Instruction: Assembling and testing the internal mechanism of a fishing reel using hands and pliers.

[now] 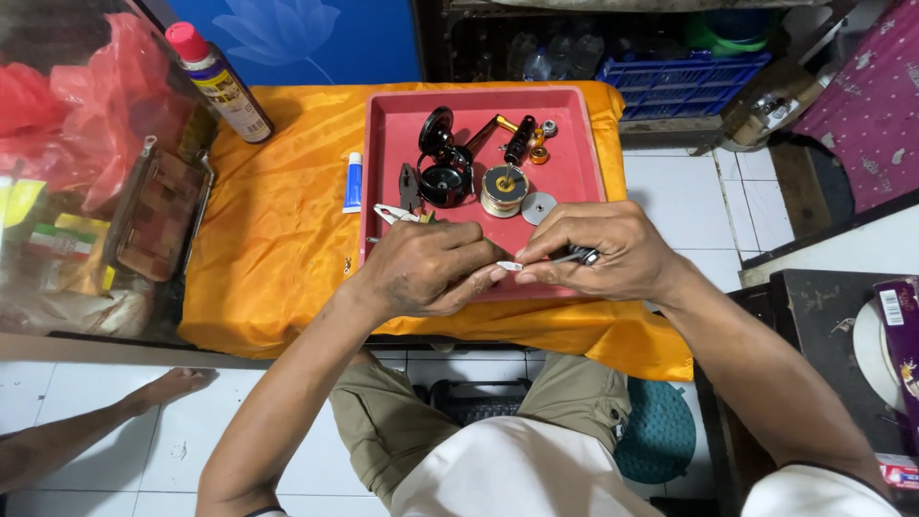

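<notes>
Left hand: our left hand [431, 268] is curled shut, its fingertips pinching a small white part [509, 266] over the near edge of the red tray [392, 144].
Right hand: our right hand [603, 251] is closed around a thin dark metal tool [574, 257], whose tip meets the white part between the two hands.
Small white part: held above the tray's near rim, touching both the left fingertips and the tool.
Red tray: we see it on the table [278, 230], which is draped in orange cloth.
Tray contents: black reel body [442, 172], round spool [504, 188] with a gold centre, grey disc [538, 207] just beside the spool, black crank handle [517, 139], small gold and silver rings at the far right.
Beside the tray: a small white and blue tube [354, 182] lies just left of it.
Table far corner: a spray can [220, 84] with a red cap, tilted.
Left of the table: red plastic bags [86, 105] and a brown case [158, 215].
Floor: another person's foot [172, 385] on the white tiles.
</notes>
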